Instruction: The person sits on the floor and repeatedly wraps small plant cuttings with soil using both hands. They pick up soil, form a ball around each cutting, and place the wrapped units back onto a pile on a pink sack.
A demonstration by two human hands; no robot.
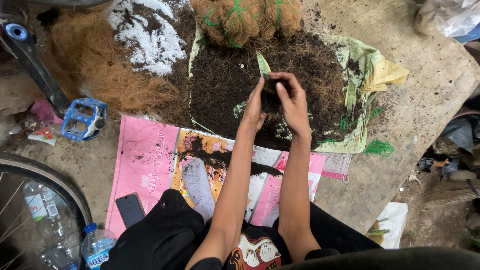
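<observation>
Both my hands meet over a heap of dark soil [225,80] spread on a pale woven sack [372,70]. My left hand [255,105] and my right hand [292,102] press around a dark clump of soil [271,85]. A small green leaf [263,64] sticks up from the clump just beyond my fingers. Loose soil clings to my fingers.
Brown coconut fibre [95,65] and a white powder patch [150,35] lie at the left. Fibre balls tied with green string [245,20] sit at the far edge. Near me are a pink printed sack [145,155], a phone [130,210], a water bottle [95,247], a blue bicycle pedal [84,119] and a wheel.
</observation>
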